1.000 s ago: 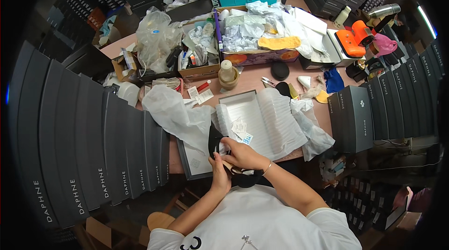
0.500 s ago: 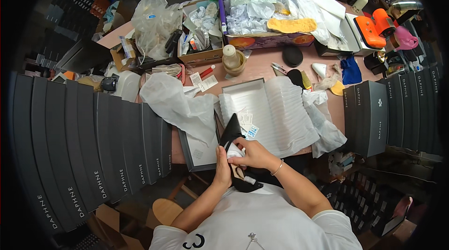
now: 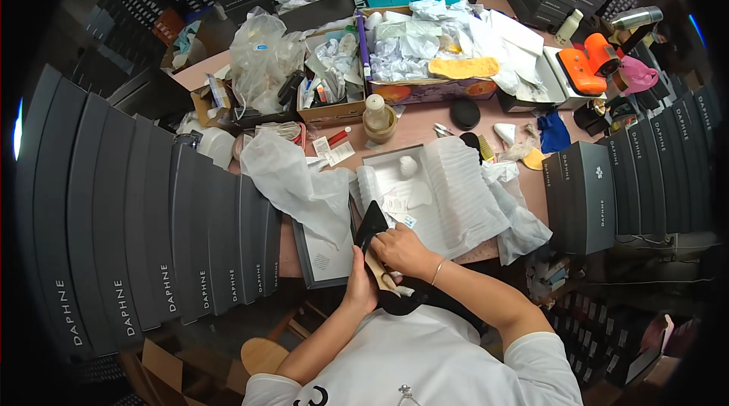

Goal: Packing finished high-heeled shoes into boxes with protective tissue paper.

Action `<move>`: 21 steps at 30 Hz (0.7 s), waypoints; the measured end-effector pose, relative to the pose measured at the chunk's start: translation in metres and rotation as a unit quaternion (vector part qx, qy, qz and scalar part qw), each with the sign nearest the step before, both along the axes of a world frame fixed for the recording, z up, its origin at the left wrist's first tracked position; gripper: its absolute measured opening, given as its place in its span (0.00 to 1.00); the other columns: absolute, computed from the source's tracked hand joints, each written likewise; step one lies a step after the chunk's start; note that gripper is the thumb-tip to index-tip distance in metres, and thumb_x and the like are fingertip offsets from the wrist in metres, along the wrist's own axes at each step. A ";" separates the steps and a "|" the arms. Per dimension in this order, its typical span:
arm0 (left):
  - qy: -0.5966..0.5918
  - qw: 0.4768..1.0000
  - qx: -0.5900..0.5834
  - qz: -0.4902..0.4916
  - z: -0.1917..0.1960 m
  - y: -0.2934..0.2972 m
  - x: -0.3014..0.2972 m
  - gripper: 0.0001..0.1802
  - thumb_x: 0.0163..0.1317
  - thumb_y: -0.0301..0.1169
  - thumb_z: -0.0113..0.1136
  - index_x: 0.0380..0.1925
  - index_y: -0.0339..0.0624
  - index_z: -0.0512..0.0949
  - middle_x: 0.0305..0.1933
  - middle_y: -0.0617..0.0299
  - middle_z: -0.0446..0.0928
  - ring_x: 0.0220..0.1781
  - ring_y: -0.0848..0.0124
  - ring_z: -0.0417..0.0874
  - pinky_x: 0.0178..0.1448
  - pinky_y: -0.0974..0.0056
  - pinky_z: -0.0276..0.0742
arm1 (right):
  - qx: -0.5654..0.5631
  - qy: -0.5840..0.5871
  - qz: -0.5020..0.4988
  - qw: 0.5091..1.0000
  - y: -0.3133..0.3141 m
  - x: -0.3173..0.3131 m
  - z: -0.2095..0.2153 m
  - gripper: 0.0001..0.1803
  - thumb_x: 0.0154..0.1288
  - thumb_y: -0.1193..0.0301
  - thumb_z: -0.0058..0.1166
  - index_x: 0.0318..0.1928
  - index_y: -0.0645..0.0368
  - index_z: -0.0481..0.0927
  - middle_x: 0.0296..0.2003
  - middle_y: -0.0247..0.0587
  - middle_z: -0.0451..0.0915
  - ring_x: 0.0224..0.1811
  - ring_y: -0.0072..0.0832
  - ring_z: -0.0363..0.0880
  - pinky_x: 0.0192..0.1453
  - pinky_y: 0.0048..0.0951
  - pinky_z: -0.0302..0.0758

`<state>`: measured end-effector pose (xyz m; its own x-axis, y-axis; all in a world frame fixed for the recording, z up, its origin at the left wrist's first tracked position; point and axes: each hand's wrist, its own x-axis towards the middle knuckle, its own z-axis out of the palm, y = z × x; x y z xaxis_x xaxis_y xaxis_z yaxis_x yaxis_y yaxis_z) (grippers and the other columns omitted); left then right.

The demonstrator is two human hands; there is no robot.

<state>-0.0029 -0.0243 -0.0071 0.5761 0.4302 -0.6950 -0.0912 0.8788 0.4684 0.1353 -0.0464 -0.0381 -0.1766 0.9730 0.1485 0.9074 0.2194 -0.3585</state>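
A black pointed-toe shoe (image 3: pixel 371 222) with a tan insole is held in front of my body, its toe aimed at the table. Around its left side wraps my left hand (image 3: pixel 361 287). My right hand (image 3: pixel 404 249) has its fingers bent into the shoe's opening behind the toe; the fingertips and anything between them are hidden. Just beyond lies an open shoebox (image 3: pixel 389 161) lined with white wrapping paper (image 3: pixel 463 197). Inside it are a crumpled white paper ball (image 3: pixel 408 168) and several printed slips (image 3: pixel 393 203).
Dark shoeboxes stand in rows at left (image 3: pixel 152 224) and right (image 3: pixel 579 197). A grey box lid (image 3: pixel 323 260) lies left of the shoe under translucent white paper (image 3: pixel 296 182). Farther back are a carton of crumpled paper (image 3: pixel 418 91), a bottle (image 3: pixel 377 119) and an orange device (image 3: pixel 583 70).
The white paper has left the shoe's opening, and a crumpled white ball now lies in the shoebox. My right hand's fingers are back at the opening. The view has shifted slightly.
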 end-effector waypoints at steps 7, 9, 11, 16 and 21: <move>0.025 0.996 -0.024 0.081 -0.033 0.029 -0.035 0.43 0.63 0.70 0.27 0.45 0.41 0.73 0.31 0.61 0.74 0.26 0.70 0.77 0.29 0.64 0.78 | 0.050 0.039 -0.135 0.989 -0.035 0.021 0.033 0.13 0.50 0.71 0.58 0.38 0.59 0.76 0.29 0.42 0.77 0.32 0.41 0.78 0.34 0.40 0.73; 0.029 0.998 0.001 0.061 -0.017 0.034 -0.033 0.43 0.62 0.70 0.27 0.47 0.42 0.73 0.26 0.62 0.72 0.22 0.67 0.75 0.27 0.62 0.77 | 0.015 0.127 -0.174 0.976 -0.018 0.021 0.032 0.18 0.55 0.69 0.58 0.46 0.63 0.74 0.37 0.49 0.78 0.38 0.47 0.78 0.41 0.42 0.74; 0.001 0.996 0.061 0.062 -0.021 0.037 -0.030 0.44 0.63 0.70 0.27 0.56 0.41 0.68 0.45 0.58 0.74 0.43 0.64 0.78 0.49 0.60 0.76 | -0.081 0.286 -0.133 0.946 -0.011 0.001 0.056 0.27 0.64 0.65 0.54 0.59 0.68 0.66 0.48 0.60 0.76 0.48 0.56 0.75 0.53 0.41 0.73; 0.005 0.989 0.106 0.103 -0.009 0.004 -0.025 0.45 0.64 0.68 0.27 0.70 0.46 0.50 0.70 0.58 0.57 0.71 0.64 0.58 0.72 0.58 0.55 | -0.191 0.269 -0.062 0.942 0.046 -0.054 0.003 0.24 0.70 0.55 0.41 0.49 0.67 0.69 0.35 0.59 0.69 0.39 0.57 0.67 0.51 0.45 0.66; -0.039 0.995 0.068 0.055 -0.039 0.006 -0.058 0.42 0.64 0.67 0.32 0.66 0.47 0.54 0.64 0.57 0.63 0.64 0.63 0.66 0.61 0.59 0.70 | -0.284 0.308 -0.050 0.906 0.050 -0.081 -0.047 0.24 0.74 0.53 0.30 0.54 0.55 0.72 0.38 0.61 0.74 0.43 0.55 0.71 0.55 0.62 0.59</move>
<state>-0.0613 -0.0186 -0.0460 0.5702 0.5806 -0.5812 -0.2250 0.7908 0.5692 0.0541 0.0041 -0.0846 -0.1369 0.9300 -0.3412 0.5010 -0.2322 -0.8337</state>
